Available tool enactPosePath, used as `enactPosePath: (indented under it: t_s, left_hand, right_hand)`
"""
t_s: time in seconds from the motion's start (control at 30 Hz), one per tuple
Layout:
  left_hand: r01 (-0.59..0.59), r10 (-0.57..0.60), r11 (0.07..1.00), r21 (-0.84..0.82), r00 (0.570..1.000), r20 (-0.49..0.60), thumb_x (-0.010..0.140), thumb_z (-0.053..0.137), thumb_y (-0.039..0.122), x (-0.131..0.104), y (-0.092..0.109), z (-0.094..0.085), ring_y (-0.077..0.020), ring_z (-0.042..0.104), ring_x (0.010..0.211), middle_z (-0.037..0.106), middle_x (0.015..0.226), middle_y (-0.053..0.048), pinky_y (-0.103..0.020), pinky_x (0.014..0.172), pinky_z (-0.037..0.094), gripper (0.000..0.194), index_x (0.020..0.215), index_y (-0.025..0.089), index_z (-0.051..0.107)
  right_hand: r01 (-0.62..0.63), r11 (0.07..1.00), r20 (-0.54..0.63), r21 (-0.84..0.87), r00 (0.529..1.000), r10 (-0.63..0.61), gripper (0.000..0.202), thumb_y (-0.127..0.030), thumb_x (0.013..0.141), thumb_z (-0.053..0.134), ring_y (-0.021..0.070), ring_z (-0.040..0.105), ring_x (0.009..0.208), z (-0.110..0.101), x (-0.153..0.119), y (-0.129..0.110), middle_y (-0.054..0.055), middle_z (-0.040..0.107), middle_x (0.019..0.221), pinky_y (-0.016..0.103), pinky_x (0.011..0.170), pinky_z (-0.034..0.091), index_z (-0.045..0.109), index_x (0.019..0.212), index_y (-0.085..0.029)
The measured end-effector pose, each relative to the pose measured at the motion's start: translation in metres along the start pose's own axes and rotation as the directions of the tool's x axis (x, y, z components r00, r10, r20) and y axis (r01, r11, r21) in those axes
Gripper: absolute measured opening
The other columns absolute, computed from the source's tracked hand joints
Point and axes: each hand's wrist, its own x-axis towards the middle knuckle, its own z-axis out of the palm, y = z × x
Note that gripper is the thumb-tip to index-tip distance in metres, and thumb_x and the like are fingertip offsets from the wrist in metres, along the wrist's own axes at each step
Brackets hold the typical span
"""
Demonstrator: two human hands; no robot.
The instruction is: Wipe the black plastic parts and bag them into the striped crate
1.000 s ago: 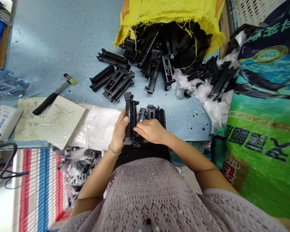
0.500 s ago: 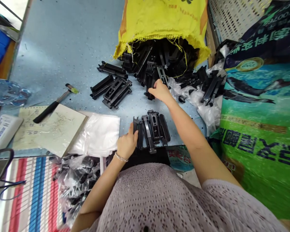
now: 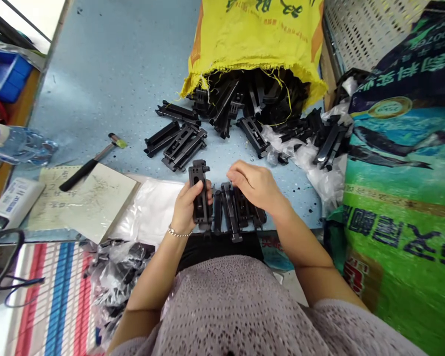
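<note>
My left hand (image 3: 187, 203) is closed around a long black slotted plastic part (image 3: 198, 190), held upright near the table's front edge with the thumb across its face. Just right of it stands my right hand (image 3: 255, 184), its fingers curled together; whatever they may hold is hidden. Beneath the right hand, a row of similar black parts (image 3: 228, 212) lies side by side at the edge, partly covered by the fingers. Farther back are a small group of black parts (image 3: 183, 148) and a single slotted part (image 3: 252, 136).
A yellow woven sack (image 3: 257, 37) spills black parts at the back. To the left lie a hammer (image 3: 83, 173), a white board (image 3: 100, 198), clear plastic bags (image 3: 152, 202) and a water bottle (image 3: 25, 144). A large green-blue sack (image 3: 404, 198) stands at right.
My left hand has raised a black part from the left of the row. My right hand has come back from the parts by the sack to above the row. The view has shifted slightly.
</note>
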Motion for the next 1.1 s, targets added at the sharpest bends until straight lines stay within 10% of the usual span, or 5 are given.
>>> enactPosePath:
  t_s: [0.2,0.47,0.57,0.77,1.1]
  left_hand:
    - [0.03,-0.029,0.996,-0.081,1.0,0.01,0.079,0.077,0.039,-0.007,-0.007,-0.007,-0.0074,0.055,0.056,0.062,0.077,-0.001,-0.02,0.048,0.045,0.031,0.09,0.015,0.062]
    - [0.008,-0.022,0.99,-0.142,0.995,-0.095,0.079,0.077,0.04,-0.003,0.006,-0.024,-0.0061,0.055,0.059,0.062,0.08,0.0,-0.017,0.051,0.045,0.037,0.106,0.018,0.065]
    - [0.05,-0.05,0.999,-0.005,0.991,-0.121,0.079,0.077,0.041,-0.013,0.006,-0.031,-0.0059,0.054,0.055,0.063,0.076,0.0,-0.017,0.048,0.045,0.032,0.096,0.016,0.065]
    - [0.398,-0.4,0.91,0.117,0.917,-0.01,0.078,0.079,0.038,-0.039,-0.021,-0.034,-0.0213,0.073,0.083,0.072,0.099,-0.01,-0.035,0.074,0.064,0.035,0.098,0.013,0.065]
    - [0.254,-0.222,0.937,-0.241,0.963,0.152,0.092,0.06,0.042,0.018,-0.056,0.0,-0.0305,0.063,0.125,0.071,0.123,-0.013,-0.05,0.113,0.047,0.039,0.119,0.016,0.064]
  right_hand:
    - [0.103,0.948,0.011,-0.301,0.994,-0.105,0.045,-0.049,0.106,0.034,0.0175,0.058,0.078,0.019,0.044,0.004,0.004,0.066,0.082,0.029,0.068,0.035,0.06,0.087,-0.019]
    - [0.348,0.921,0.266,-0.174,0.917,-0.296,0.036,-0.046,0.104,0.048,0.0179,0.059,0.081,0.057,-0.025,-0.018,0.006,0.068,0.089,0.031,0.069,0.038,0.064,0.09,-0.018]
    - [0.215,0.945,0.165,-0.245,0.97,-0.178,0.038,-0.041,0.107,0.041,0.019,0.061,0.084,0.053,-0.044,-0.009,0.006,0.068,0.086,0.034,0.078,0.045,0.066,0.09,-0.018]
    - [-0.237,0.863,-0.14,-0.445,0.971,0.194,0.054,-0.035,0.098,0.052,0.0408,0.04,0.141,0.033,-0.074,0.037,0.019,0.04,0.155,0.062,0.109,0.042,0.046,0.149,-0.02]
    - [-0.302,0.903,-0.28,-0.305,0.935,0.218,0.046,-0.034,0.099,0.052,0.0379,0.042,0.143,-0.006,-0.083,0.062,0.016,0.049,0.15,0.061,0.114,0.038,0.053,0.143,-0.02]
